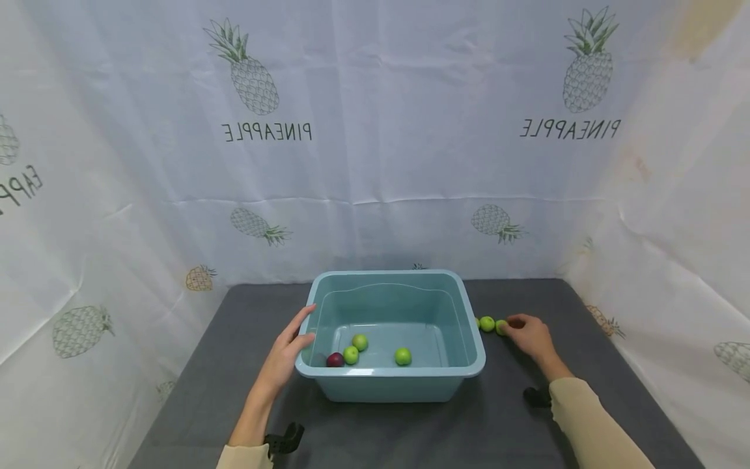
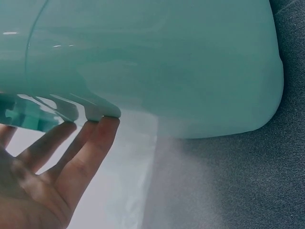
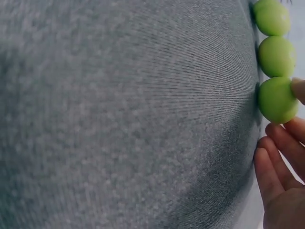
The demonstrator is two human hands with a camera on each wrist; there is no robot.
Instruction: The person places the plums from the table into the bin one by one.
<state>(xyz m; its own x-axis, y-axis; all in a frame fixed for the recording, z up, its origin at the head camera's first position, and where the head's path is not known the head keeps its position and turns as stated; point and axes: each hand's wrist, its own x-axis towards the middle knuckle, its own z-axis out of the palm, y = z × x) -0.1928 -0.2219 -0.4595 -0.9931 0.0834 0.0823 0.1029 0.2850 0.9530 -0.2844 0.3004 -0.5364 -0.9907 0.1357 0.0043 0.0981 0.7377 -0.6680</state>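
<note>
My left hand (image 1: 281, 358) holds the left rim of a pale blue-green plastic basin (image 1: 389, 372). In the left wrist view several of its fingers (image 2: 90, 160) touch the basin's outside, beneath the rim. Inside lie three green apples, one of them alone (image 1: 403, 356), and a dark red round fruit (image 1: 335, 360) at the near left. Right of the basin, my right hand (image 1: 532, 337) pinches the last green apple (image 3: 277, 101) of a row between thumb and fingers. That apple sits on the cloth against another green apple (image 3: 276, 56).
More of the green row (image 3: 271, 18) runs toward the basin, partly hidden by its right wall. Dark grey cloth (image 1: 404, 436) covers the table. White curtains (image 1: 375, 163) printed with pineapples hang behind it and on both sides.
</note>
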